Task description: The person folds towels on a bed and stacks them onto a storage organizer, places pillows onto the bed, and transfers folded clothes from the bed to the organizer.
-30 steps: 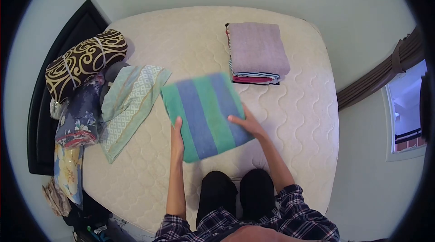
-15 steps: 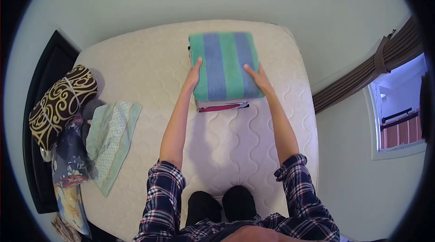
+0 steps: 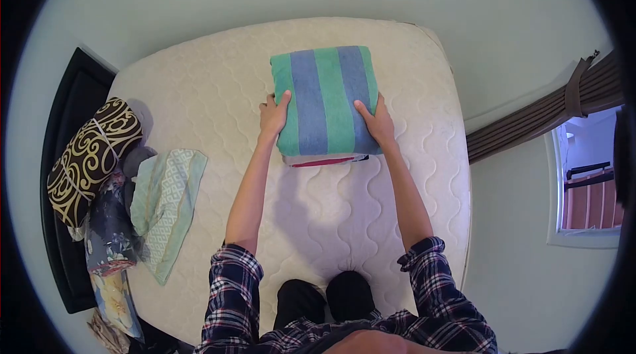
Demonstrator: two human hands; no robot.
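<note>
A folded green-and-blue striped towel [image 3: 326,102] lies on top of a small stack of folded cloth [image 3: 318,160], whose pinkish and red edges show below its front. My left hand [image 3: 273,115] grips the towel's left side, thumb on top and fingers down along the edge. On the opposite side my right hand [image 3: 377,120] grips the towel the same way, thumb over a blue stripe. Most of the fingers are hidden by the towel's sides. The stack rests on the bare quilted mattress [image 3: 218,109].
At the left, by the dark headboard [image 3: 63,248], sit a brown-and-cream patterned bundle [image 3: 96,155], a dark floral bundle [image 3: 109,228] and a pale green patterned cloth [image 3: 169,208]. A wall borders the mattress's far side. A tied brown curtain [image 3: 543,112] and a window [image 3: 589,181] are at right.
My left hand has shifted slightly left on the towel's side. The towel sits a little lower and squarer over the stack, covering more of its front. The camera view has shifted slightly.
</note>
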